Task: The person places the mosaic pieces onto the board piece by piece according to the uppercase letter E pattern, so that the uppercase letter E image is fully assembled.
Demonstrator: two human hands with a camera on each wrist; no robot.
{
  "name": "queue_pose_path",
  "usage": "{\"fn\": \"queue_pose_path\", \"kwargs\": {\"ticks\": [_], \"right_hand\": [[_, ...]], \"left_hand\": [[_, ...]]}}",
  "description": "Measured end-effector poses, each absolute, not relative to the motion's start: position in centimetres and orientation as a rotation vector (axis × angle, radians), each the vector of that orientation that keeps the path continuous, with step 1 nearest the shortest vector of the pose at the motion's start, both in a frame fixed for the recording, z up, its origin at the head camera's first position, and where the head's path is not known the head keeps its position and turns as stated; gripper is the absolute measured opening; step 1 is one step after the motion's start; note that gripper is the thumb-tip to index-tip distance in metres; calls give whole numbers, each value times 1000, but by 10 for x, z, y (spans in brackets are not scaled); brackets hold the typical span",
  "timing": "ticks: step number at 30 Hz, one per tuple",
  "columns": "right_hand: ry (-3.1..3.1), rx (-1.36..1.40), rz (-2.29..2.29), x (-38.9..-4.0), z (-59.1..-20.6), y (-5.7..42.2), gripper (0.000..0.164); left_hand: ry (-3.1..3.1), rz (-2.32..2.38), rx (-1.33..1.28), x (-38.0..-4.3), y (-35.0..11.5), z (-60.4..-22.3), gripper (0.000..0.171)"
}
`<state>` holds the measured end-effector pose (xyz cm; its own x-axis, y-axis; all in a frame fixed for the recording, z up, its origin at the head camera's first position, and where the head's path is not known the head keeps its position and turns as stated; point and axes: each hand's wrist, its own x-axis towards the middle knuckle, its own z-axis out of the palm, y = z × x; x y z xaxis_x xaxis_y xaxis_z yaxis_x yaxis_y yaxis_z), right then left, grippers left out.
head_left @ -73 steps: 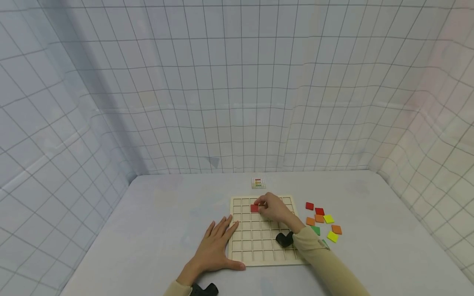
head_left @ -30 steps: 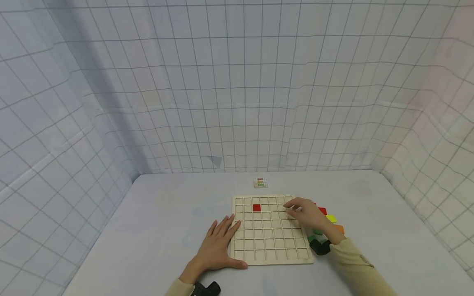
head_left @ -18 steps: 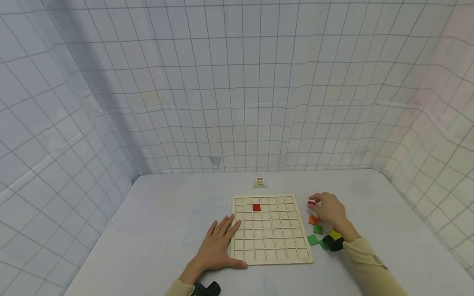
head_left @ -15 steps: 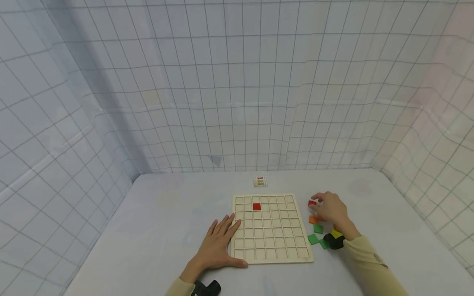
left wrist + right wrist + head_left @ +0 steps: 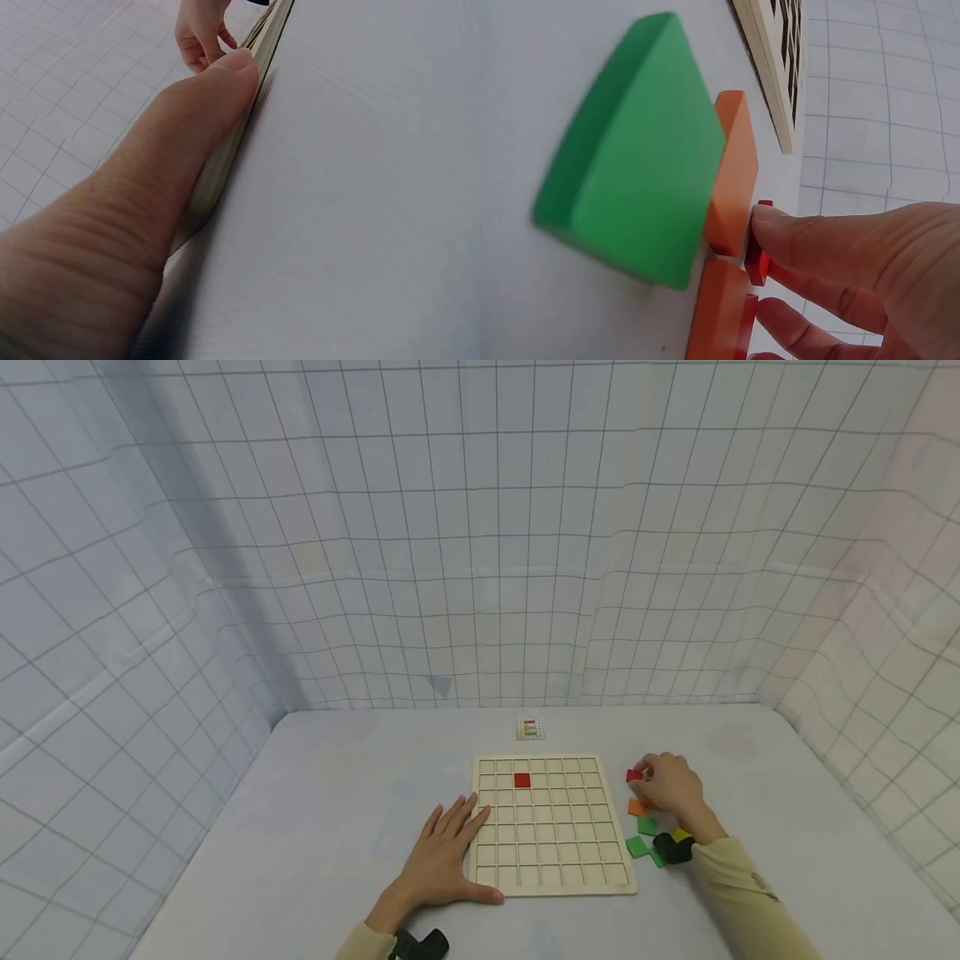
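Note:
A pale wooden grid board [image 5: 551,835] lies on the table, with one red square tile [image 5: 522,781] set in a cell of its second row from the back. My left hand [image 5: 441,864] rests at the board's left front corner, fingers spread along the side and thumb on the front edge. To the right of the board, my right hand [image 5: 670,785] pinches another red tile [image 5: 633,775] between thumb and index finger. The right wrist view shows the thumb on that red tile [image 5: 757,262], low by the table; the index finger is partly hidden behind it.
Orange tiles [image 5: 637,807], green tiles [image 5: 637,847] and a yellow tile [image 5: 680,834] lie right of the board, partly under my right hand and wrist. A small card with a coloured grid pattern [image 5: 531,728] lies behind the board. Grid-patterned curtains [image 5: 480,568] enclose the table.
My right hand has left the red tile in the board and moved right to the loose tiles, where its fingers have closed on another red one. My left hand stays in place.

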<state>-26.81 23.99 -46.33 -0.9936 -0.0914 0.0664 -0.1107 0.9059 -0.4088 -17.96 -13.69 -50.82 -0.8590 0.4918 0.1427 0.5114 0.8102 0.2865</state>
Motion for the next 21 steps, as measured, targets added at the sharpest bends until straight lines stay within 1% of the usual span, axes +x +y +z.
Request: {"fn": "queue_pose_path", "kwargs": {"ticks": [10,21], "right_hand": [[-3012,192,716,-270,-463,237,25],[-3009,133,880,-267,-463,231,23]], "left_hand": [[-2921,-496,-812,-179,-137,-507,119],[-2934,-494,-800,-180,-137,-509,120]]}}
